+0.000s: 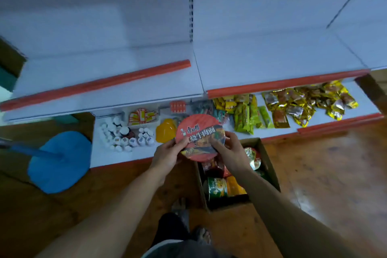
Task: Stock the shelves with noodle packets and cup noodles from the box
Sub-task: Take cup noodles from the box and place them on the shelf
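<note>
Both sets of fingers are curling round a cup noodle bowl. The left hand is gripping its rim at 8 o'clock, thumb lying on the lid and the other fingers tucked beneath out of sight. The right hand is clasping the rim at 4 o'clock, one digit pressing flat on the lid and the rest bending round the edge.

The bowl's lid is round, glossy and red, printed with white characters and a dark picture band, and it is facing up at the camera. It is hovering over the near edge of the bottom shelf, just at 10 o'clock from the cardboard box.

That open brown box is standing on the floor, holding a green cup on its side, an orange packet and a foil-lidded cup.

The white bottom shelf is carrying small white-capped bottles at the bowl's 9 o'clock, a yellow plastic item beside it, green snack packets at 2 o'clock and crinkled gold foil packets further that way.

At 12 o'clock the smooth white upper shelf is showing a red edge strip. A blue round object is lying at 9 o'clock on the shiny wooden floor.
</note>
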Available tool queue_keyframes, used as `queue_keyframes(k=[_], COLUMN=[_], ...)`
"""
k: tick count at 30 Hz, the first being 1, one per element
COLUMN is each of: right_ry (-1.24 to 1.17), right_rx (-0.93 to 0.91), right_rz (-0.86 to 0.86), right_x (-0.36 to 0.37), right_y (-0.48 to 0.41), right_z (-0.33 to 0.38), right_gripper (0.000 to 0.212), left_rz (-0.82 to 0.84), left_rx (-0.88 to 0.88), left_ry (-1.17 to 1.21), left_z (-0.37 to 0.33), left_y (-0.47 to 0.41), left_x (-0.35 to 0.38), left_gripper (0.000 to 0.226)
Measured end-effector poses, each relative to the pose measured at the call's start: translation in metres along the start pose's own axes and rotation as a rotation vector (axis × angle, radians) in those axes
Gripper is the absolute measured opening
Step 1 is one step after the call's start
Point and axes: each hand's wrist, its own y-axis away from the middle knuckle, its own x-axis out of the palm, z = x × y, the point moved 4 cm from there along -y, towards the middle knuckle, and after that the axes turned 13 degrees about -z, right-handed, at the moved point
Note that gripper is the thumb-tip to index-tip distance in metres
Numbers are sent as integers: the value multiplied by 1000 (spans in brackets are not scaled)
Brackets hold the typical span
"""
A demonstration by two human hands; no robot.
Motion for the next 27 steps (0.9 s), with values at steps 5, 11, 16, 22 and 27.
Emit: queue_keyframes(k=[5,11,16,22,27], right_ry=[32,160,117,74,67], right_rx=[-141,-248,-210,-164,-157], right_rz=[56,127,183,138,11], right_x=[26,76,133,206,245], right_y=[22,38,41,37,17], right_z=[65,109,132,165,197], right_gripper=[47,56,41,26,15], left_rz=[-80,-125,-182,-213,-235], left_rx=[102,144,146,100,191], left_ry=[75,160,140,142,73], left_z=[-33,-52,-56,-72,-104], left_y=[22,30,12,-39,-98], left_x=[-50,-113,-168,-231,-274], left_gripper=[36,20,38,43,51])
